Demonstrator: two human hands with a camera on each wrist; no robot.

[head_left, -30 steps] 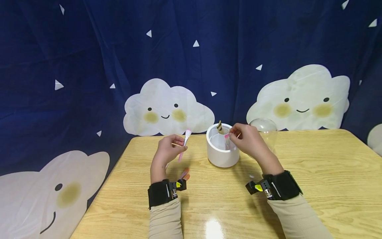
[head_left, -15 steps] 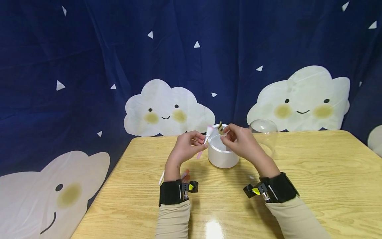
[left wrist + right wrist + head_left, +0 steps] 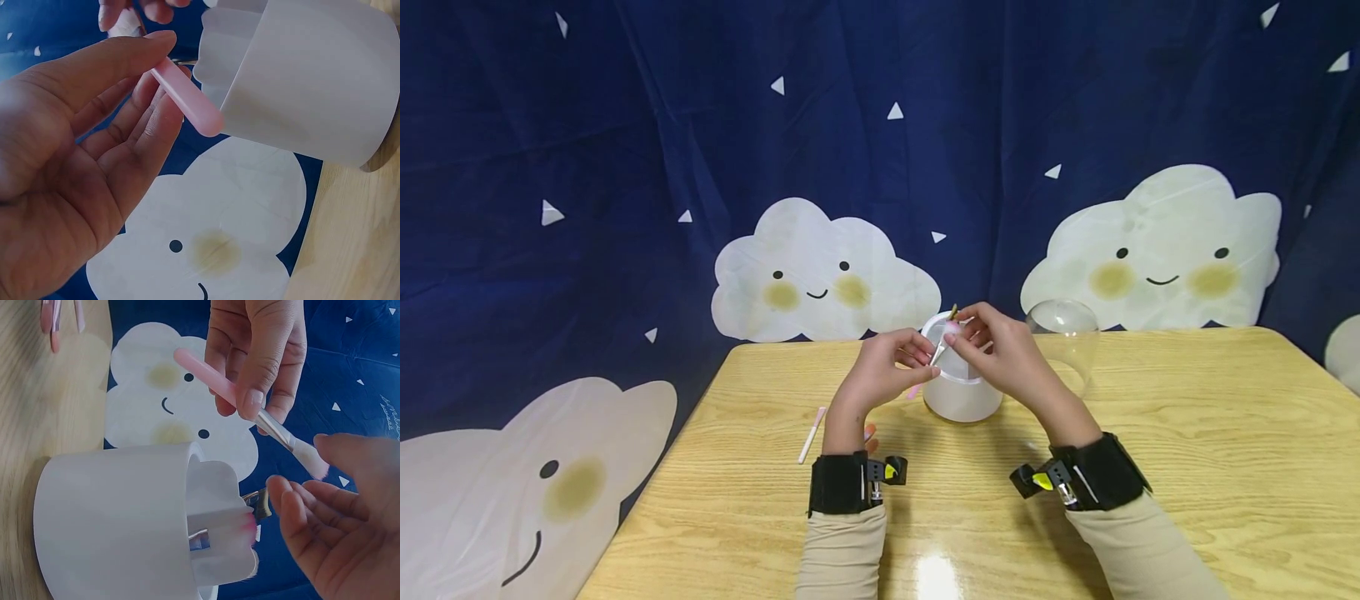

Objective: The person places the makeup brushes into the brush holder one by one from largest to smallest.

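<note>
Nothing can be read; the white script on the far curtain is too small to make out.

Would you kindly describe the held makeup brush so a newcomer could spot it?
On the wooden table stands a round white container; near its rim, the left hand pinches the makeup brush. Pink-handled with silver ferrule and pink-tipped pale bristles, it is held aloft, unlike the tools on the table.

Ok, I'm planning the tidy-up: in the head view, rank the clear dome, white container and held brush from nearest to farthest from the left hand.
1. Held brush: pinched in the left hand.
2. White container: just right of that hand.
3. Clear dome: farthest right of the three.
</note>
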